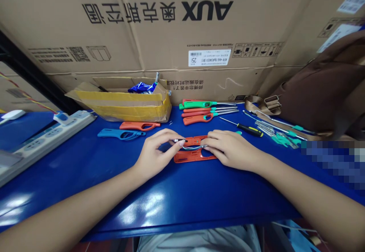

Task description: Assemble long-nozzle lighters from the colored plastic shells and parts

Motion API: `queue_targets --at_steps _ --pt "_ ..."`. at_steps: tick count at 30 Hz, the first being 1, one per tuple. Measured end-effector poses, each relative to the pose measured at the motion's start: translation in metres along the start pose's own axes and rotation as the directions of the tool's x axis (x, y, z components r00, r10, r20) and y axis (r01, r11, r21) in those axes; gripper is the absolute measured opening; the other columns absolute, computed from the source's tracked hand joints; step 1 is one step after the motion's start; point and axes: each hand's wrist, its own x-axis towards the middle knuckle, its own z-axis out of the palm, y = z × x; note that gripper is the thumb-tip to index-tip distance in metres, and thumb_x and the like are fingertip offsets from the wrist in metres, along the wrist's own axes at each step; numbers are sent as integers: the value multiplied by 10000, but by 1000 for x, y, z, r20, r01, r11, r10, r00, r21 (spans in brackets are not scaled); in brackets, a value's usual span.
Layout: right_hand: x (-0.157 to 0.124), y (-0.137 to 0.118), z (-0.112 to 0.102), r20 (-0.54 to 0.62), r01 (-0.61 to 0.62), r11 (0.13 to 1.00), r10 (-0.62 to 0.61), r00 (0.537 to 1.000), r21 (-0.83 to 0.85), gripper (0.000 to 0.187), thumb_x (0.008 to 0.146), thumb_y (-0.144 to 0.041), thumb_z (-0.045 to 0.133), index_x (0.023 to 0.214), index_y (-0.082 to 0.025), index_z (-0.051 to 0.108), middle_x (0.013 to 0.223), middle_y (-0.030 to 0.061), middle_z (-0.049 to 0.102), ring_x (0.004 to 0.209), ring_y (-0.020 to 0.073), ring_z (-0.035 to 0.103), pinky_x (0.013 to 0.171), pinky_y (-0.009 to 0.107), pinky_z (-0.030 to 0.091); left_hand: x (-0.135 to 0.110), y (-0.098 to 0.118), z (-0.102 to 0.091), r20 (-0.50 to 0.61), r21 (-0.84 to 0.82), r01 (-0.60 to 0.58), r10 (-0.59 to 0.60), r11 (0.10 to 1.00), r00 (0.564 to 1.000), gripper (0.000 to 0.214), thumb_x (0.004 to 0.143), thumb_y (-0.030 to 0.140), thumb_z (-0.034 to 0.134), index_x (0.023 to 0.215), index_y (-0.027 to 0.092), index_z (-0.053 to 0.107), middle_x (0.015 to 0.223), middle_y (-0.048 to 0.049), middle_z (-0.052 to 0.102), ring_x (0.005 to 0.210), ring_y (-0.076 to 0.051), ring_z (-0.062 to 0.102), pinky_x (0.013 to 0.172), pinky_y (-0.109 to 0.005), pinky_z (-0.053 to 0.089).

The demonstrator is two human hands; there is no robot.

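Two orange lighter shell halves (pixel 186 157) lie in front of me on the table, inner sides up. Between the thumb and finger of my left hand (pixel 156 151) is a small white part with a dark tip (pixel 179 140), just above the shells' left end. A thin pale wire (pixel 189 148) runs from there across the halves to the fingertips of my right hand (pixel 225 145). Those fingers are closed around the wire's silvery end and cover the shells' right end. What else they touch is hidden.
Behind are orange and blue lighter shells (pixel 121 133), a taped carton (pixel 131 107), and several long-nosed lighters (pixel 199 119). A screwdriver (pixel 249 130) and metal tubes with green ends (pixel 278 134) lie right, near a brown bag (pixel 319 84). A power strip (pixel 42 140) runs left.
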Motion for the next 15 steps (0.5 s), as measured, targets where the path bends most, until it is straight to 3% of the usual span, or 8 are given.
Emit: queue_targets --at_steps 9,15 --pt "0 -1 -2 -88 2 998 3 996 56 275 977 -454 599 872 -206 655 802 36 658 752 193 568 669 311 378 -2 -5 2 53 -43 140 -138 989 989 144 907 305 698 957 203 787 856 -40 773 747 -165 698 675 -268 554" --pt "0 2 -1 -155 -25 997 36 987 72 343 973 -472 599 758 -205 606 752 27 630 722 177 535 644 306 330 -2 -8 3 111 -38 108 -104 993 988 134 886 273 708 951 197 798 868 -51 773 760 -165 696 684 -267 547"
